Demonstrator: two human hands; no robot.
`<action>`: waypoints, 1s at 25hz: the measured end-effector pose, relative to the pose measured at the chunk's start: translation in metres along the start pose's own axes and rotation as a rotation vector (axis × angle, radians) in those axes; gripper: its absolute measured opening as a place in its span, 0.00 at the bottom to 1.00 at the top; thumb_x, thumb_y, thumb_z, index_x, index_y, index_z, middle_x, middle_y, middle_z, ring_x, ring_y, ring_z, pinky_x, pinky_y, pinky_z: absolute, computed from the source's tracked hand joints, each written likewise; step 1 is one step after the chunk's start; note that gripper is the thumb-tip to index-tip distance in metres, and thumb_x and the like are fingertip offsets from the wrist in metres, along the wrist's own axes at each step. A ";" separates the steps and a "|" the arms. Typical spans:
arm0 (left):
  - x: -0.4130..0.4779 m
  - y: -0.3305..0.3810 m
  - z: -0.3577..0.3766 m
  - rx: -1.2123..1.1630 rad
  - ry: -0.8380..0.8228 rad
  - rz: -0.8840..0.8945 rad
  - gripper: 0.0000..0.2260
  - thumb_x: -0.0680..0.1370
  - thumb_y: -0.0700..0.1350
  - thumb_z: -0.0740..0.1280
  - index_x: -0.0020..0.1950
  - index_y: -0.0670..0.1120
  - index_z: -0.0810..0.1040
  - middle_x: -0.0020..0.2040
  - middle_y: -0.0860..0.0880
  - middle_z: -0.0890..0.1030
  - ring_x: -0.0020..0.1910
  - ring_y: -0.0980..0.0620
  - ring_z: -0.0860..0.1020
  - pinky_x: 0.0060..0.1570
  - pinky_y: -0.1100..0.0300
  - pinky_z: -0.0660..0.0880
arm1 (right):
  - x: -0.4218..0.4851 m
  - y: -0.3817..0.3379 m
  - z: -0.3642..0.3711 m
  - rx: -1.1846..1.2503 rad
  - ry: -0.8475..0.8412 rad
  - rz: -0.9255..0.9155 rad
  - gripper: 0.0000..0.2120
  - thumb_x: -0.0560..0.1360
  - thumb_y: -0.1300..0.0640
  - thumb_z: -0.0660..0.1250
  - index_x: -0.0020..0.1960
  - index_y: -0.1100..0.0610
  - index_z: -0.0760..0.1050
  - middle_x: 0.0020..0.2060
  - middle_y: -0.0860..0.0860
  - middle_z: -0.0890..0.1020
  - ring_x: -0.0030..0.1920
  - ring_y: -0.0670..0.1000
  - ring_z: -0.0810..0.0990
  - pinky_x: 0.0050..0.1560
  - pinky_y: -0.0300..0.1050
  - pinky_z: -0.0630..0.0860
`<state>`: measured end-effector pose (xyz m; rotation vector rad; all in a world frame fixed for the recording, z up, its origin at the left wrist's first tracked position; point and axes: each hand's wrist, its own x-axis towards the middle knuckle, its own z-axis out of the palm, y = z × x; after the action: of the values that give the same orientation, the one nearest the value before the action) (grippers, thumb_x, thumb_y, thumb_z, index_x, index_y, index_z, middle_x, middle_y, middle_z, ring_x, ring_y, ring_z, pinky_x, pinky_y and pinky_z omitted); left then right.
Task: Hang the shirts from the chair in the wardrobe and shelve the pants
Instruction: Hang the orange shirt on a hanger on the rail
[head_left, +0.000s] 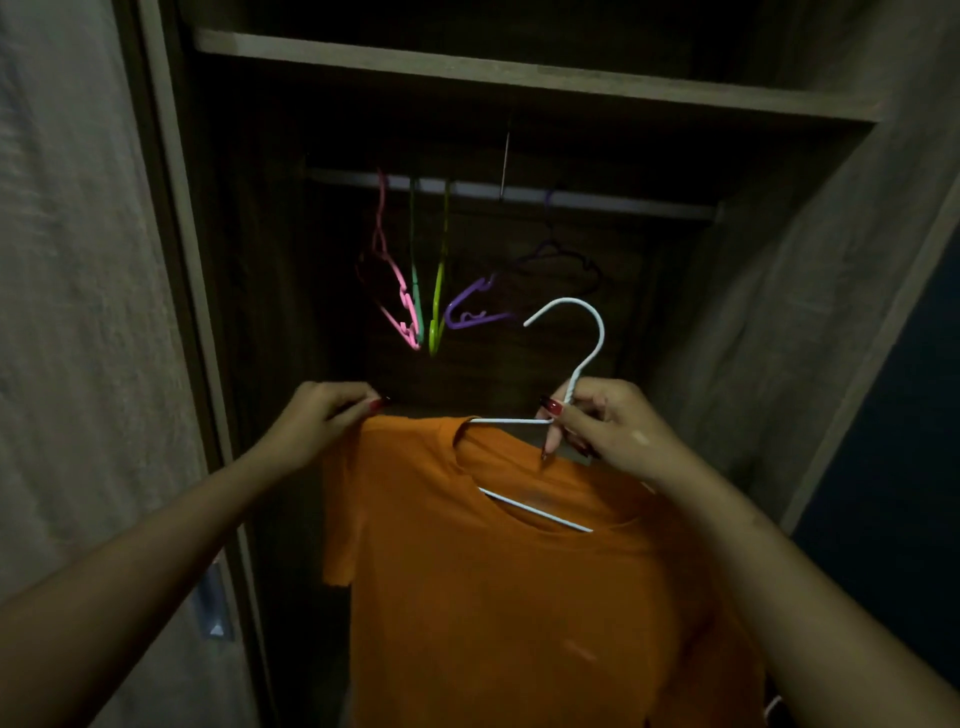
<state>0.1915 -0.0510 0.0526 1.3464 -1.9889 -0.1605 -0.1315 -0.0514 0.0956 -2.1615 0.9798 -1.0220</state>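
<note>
Below the rail (623, 203), an orange shirt (493, 571) sits on a white hanger (587, 338). The right hand (608, 421) grips the hanger's neck; the left hand (322, 415) pinches the shirt's shoulder edge. Coloured hangers (415, 291) bunch left on the rail; its right stretch lies open.

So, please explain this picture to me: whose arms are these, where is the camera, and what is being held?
There is no machine here. The camera sits on a person's head and looks forward and down, so the two arms are that person's own. They face an open wardrobe. The right hand grips the neck of a white hanger, which sits inside the collar of an orange shirt. The left hand pinches the shirt's shoulder. The hook is not yet on the rail. Empty hangers hang on that rail, among them a pink hanger and a purple hanger. Above is a shelf.
</note>
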 end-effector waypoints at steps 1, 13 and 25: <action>-0.001 -0.004 -0.002 -0.027 0.086 -0.043 0.10 0.80 0.42 0.59 0.44 0.53 0.77 0.41 0.54 0.79 0.45 0.63 0.78 0.43 0.65 0.73 | -0.001 0.001 -0.001 -0.005 0.009 0.009 0.08 0.78 0.60 0.63 0.45 0.59 0.79 0.32 0.53 0.84 0.30 0.47 0.76 0.32 0.37 0.72; 0.028 0.032 0.045 -0.260 0.034 0.067 0.08 0.79 0.43 0.63 0.45 0.52 0.81 0.44 0.55 0.82 0.47 0.61 0.80 0.46 0.71 0.72 | -0.029 0.001 -0.058 -0.227 -0.163 0.132 0.09 0.76 0.57 0.66 0.55 0.56 0.79 0.49 0.53 0.83 0.49 0.48 0.82 0.52 0.43 0.78; 0.064 0.056 0.109 -0.308 0.268 -0.030 0.11 0.79 0.45 0.63 0.58 0.46 0.81 0.56 0.48 0.83 0.54 0.60 0.78 0.55 0.70 0.71 | -0.087 -0.025 -0.104 0.036 0.146 0.447 0.12 0.75 0.52 0.64 0.49 0.60 0.82 0.44 0.54 0.86 0.47 0.54 0.84 0.51 0.49 0.78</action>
<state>0.0689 -0.1112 0.0297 1.1354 -1.6446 -0.2733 -0.2451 0.0150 0.1366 -1.7413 1.4201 -0.9718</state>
